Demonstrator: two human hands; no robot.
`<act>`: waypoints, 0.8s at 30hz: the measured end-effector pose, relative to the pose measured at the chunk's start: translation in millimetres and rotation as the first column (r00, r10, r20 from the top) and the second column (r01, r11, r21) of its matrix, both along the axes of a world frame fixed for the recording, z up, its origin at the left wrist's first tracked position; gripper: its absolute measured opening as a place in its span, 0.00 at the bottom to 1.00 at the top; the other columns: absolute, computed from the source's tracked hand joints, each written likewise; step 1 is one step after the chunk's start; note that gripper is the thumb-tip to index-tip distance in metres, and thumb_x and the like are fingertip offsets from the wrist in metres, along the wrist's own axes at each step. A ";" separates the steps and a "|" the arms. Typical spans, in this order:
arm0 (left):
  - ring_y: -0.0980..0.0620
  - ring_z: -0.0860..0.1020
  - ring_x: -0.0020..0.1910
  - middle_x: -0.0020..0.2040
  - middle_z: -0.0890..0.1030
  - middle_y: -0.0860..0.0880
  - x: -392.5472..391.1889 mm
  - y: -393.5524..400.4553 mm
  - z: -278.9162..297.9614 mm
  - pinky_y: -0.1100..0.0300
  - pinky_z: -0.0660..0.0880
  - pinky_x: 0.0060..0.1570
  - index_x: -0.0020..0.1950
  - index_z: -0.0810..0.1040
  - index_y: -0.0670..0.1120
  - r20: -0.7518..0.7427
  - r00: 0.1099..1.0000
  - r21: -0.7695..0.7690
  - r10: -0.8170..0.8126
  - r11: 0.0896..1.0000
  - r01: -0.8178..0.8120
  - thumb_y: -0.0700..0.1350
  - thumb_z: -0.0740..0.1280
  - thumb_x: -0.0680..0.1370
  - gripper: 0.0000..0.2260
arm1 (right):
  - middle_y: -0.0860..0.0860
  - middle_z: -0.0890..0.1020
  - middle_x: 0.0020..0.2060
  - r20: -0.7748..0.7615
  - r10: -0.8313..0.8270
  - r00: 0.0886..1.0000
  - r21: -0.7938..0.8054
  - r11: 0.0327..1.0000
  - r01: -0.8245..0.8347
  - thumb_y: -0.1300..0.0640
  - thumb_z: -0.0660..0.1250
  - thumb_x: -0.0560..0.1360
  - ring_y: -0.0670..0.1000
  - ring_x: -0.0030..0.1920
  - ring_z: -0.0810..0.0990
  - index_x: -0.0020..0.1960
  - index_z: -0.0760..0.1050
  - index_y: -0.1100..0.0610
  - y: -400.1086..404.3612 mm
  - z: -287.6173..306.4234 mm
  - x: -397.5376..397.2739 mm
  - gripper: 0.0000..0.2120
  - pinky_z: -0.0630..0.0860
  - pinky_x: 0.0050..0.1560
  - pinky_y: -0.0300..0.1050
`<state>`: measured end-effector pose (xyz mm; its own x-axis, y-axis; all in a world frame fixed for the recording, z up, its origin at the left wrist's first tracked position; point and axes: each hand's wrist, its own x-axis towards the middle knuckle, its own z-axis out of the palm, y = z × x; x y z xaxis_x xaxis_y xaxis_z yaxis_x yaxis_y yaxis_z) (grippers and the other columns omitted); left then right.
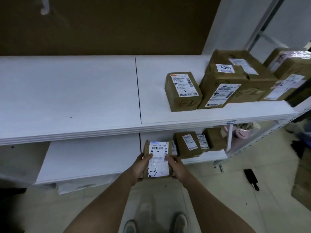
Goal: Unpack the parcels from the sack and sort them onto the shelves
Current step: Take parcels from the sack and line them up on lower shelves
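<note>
Both hands, left hand (140, 167) and right hand (176, 166), clasp a labelled brown parcel (158, 159) between curled fingers (168, 158), lower shelf (87, 158) just beyond the fingertips.

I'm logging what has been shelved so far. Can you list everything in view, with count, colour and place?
held parcel: one, brown with white label, in front of the lower shelf
upper shelf: one, white, across the middle
upper-shelf parcels: at least four, brown, labelled, at its right end
lower shelf: one, white, below
lower-shelf parcels: at least two, brown, right part
black object: one, on the floor at right; kind unclear
shoes: two, grey, bottom edge
left hand: grips the held parcel's left side
right hand: grips its right side
</note>
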<state>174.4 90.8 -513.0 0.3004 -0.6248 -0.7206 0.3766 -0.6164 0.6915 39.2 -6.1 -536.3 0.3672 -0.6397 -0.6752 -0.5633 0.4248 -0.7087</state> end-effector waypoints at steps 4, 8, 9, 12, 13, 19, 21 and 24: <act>0.57 0.78 0.41 0.62 0.78 0.46 -16.6 -29.4 -27.4 0.65 0.74 0.26 0.74 0.63 0.50 0.003 0.996 0.050 0.094 0.994 -0.094 0.49 0.64 0.80 0.23 | 0.54 0.77 0.60 -0.036 0.100 0.994 0.015 0.995 -0.100 0.42 0.60 0.78 0.56 0.59 0.76 0.67 0.68 0.53 -37.1 -32.3 -10.2 0.22 0.73 0.58 0.51; 0.55 0.79 0.42 0.57 0.80 0.47 -32.1 -55.8 -68.4 0.66 0.75 0.26 0.71 0.67 0.48 -0.006 0.986 0.042 0.168 0.985 -0.168 0.44 0.66 0.79 0.21 | 0.54 0.77 0.62 -0.016 0.204 0.979 0.005 0.979 -0.204 0.44 0.61 0.79 0.55 0.61 0.76 0.67 0.70 0.55 -71.6 -74.5 -20.6 0.21 0.72 0.60 0.48; 0.55 0.80 0.42 0.55 0.80 0.47 -35.4 -60.6 -81.2 0.65 0.76 0.27 0.71 0.67 0.49 -0.016 0.982 0.040 0.190 0.981 -0.189 0.44 0.67 0.78 0.21 | 0.54 0.78 0.61 -0.006 0.220 0.975 -0.006 0.975 -0.220 0.45 0.61 0.79 0.55 0.61 0.77 0.67 0.71 0.56 -78.8 -87.3 -22.5 0.21 0.72 0.61 0.49; 0.50 0.81 0.46 0.54 0.81 0.48 -39.1 -70.9 -127.9 0.58 0.80 0.36 0.70 0.66 0.52 0.009 0.970 0.018 0.243 0.970 -0.244 0.44 0.70 0.76 0.24 | 0.53 0.80 0.60 0.045 0.257 0.965 -0.066 0.965 -0.254 0.49 0.63 0.79 0.51 0.57 0.78 0.65 0.74 0.56 -94.9 -128.5 -20.8 0.17 0.74 0.58 0.44; 0.47 0.82 0.50 0.57 0.81 0.46 -38.5 -74.9 -149.3 0.53 0.81 0.43 0.70 0.67 0.53 0.030 0.967 0.002 0.252 0.968 -0.252 0.43 0.70 0.76 0.24 | 0.53 0.80 0.60 0.058 0.274 0.960 -0.099 0.958 -0.268 0.51 0.63 0.79 0.49 0.55 0.79 0.64 0.75 0.55 -99.4 -147.0 -19.1 0.16 0.75 0.55 0.40; 0.44 0.79 0.58 0.63 0.79 0.43 -27.1 -93.6 -279.8 0.46 0.76 0.60 0.71 0.68 0.46 0.151 0.954 -0.179 0.259 0.956 -0.231 0.34 0.69 0.75 0.26 | 0.51 0.79 0.60 0.029 0.355 0.935 -0.220 0.914 -0.340 0.49 0.65 0.78 0.51 0.57 0.78 0.63 0.74 0.51 -118.7 -270.8 1.6 0.15 0.75 0.60 0.49; 0.46 0.79 0.58 0.63 0.78 0.44 -21.8 -98.1 -318.2 0.51 0.77 0.58 0.71 0.67 0.47 0.191 0.945 -0.225 0.264 0.949 -0.220 0.33 0.69 0.75 0.27 | 0.51 0.78 0.61 -0.004 0.372 0.928 -0.295 0.887 -0.357 0.47 0.65 0.77 0.52 0.60 0.77 0.65 0.73 0.51 -121.1 -310.1 6.7 0.18 0.73 0.61 0.51; 0.49 0.78 0.59 0.63 0.78 0.46 -15.5 -104.5 -372.4 0.55 0.77 0.57 0.73 0.64 0.49 0.273 0.926 -0.297 0.260 0.939 -0.176 0.34 0.69 0.75 0.30 | 0.51 0.77 0.62 0.009 0.353 0.935 -0.408 0.855 -0.319 0.47 0.65 0.77 0.52 0.60 0.76 0.67 0.71 0.50 -123.3 -365.5 11.4 0.20 0.73 0.61 0.53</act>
